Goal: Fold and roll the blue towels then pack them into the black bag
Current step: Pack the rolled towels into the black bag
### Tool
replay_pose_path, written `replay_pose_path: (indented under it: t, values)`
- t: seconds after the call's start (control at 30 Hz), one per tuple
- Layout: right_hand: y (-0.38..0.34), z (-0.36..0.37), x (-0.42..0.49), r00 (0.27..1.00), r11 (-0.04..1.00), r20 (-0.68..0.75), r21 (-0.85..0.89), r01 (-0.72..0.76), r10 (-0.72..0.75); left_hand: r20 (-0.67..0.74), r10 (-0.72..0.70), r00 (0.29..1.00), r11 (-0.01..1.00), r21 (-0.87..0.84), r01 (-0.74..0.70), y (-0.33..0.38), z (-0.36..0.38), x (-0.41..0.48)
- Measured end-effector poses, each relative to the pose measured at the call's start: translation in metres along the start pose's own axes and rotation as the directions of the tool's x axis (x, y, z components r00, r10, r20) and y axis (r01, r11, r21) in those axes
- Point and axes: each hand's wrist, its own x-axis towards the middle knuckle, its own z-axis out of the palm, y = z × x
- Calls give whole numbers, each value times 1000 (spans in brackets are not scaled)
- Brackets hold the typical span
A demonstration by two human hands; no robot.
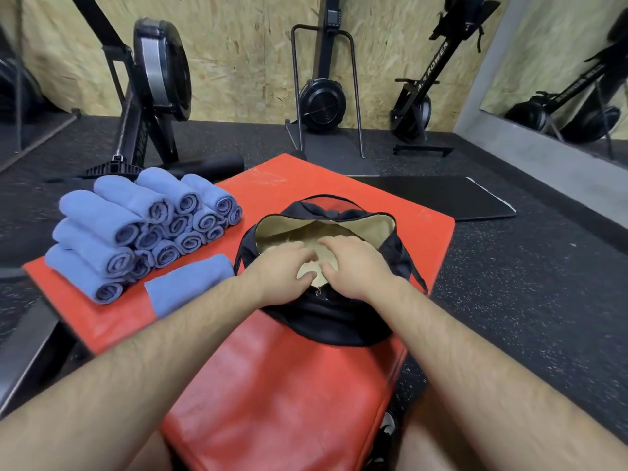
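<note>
- While both hands met at its mouth, the black fabric bag with a tan lining sat at the centre of the frame on the red padded mat, its opening gaping upward.
- Its zip end lay nearest the bottom of the frame, so its long axis seemed to run from there up toward the top of the frame.
- The pile of rolled blue towels stood at the left of the frame on the same mat, well apart from the bag. Each roll's long axis ran from lower right to upper left, and the spiral ends faced lower right.
- A single blue towel lay just below the pile, near the bag's left side, with its long axis running from lower left to upper right.
- Both bare forearms reached in from the bottom corners and converged on the bag.
- The left hand lay palm down with its fingers bent onto the lining; whether they pinched the cloth could not be told.
- The right hand rested palm down, its fingers fairly straight and spread across the lining, grasping nothing.
- Black rowing machines stood against the chipboard wall along the top of the frame.
</note>
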Motion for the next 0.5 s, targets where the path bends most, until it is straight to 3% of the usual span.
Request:
replay_pose_path:
  t: [0.1, 0.2, 0.4, 0.5]
  values:
    - [-35, -5, 7, 995, 996, -33, 10, 92, -92, -136, -67, 988, 998, 7, 69, -13, -15, -18]
    - [-69, -3, 17, 987, 987, -46, -28, 156, -157, -180, -115, 977, 990, 61, 127, -32, -29, -43]
    - [-136, 33, 35, 959, 959, 5, 3, 282, -282, -84, -367, 926, 906, 195, 377, -92, -37, -107]
    - [-162, 60, 50, 935, 937, 61, 18, 350, -351, -40, -494, 868, 839, 238, 489, -125, -29, -134]
